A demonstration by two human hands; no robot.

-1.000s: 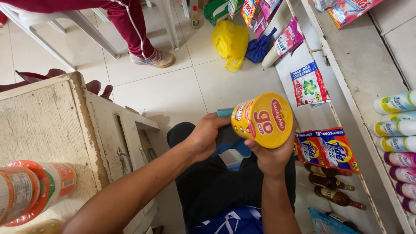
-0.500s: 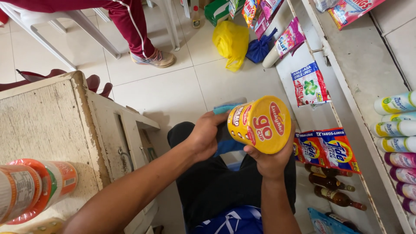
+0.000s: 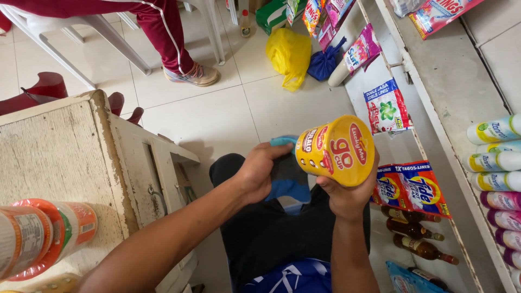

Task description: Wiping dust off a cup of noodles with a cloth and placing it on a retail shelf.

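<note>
Head view, looking down. Yellow cup [image 3: 337, 149] of instant noodles held in the middle of the scene, above the lap in dark shorts [image 3: 282, 233]. Lying on its side, long axis running left to right and slightly tilted, lid end turned right and toward the camera, narrower bottom end pointing left to the other hand.

Right hand [image 3: 347, 196] closed around the cup from below, fingers curled over its near side. Left hand [image 3: 259, 172] closed on a blue cloth [image 3: 286, 176], pressing it against the bottom end of the cup; part of the cloth hidden behind the cup.

To the left, a worn wooden counter [image 3: 65, 157] with peeling pale paint, and at its near left corner some orange-capped containers [image 3: 40, 236], blurred, number not clear. Far left, white plastic chair legs [image 3: 97, 27] and one leg in red trousers with a white stripe [image 3: 157, 27], one sports shoe [image 3: 194, 75] on the tiled floor [image 3: 217, 114].

Far, on the floor, one yellow plastic bag [image 3: 288, 51] and one dark blue bag [image 3: 323, 64] just beside it.

To the right, white shelves [image 3: 450, 81]. Two detergent packets in orange and blue [image 3: 415, 187] just right of the cup, one white and red packet [image 3: 386, 106] farther. Three brown glass bottles [image 3: 418, 233] lying below the packets. At the right edge, a row of spray cans [image 3: 496, 163], cut by the frame.
</note>
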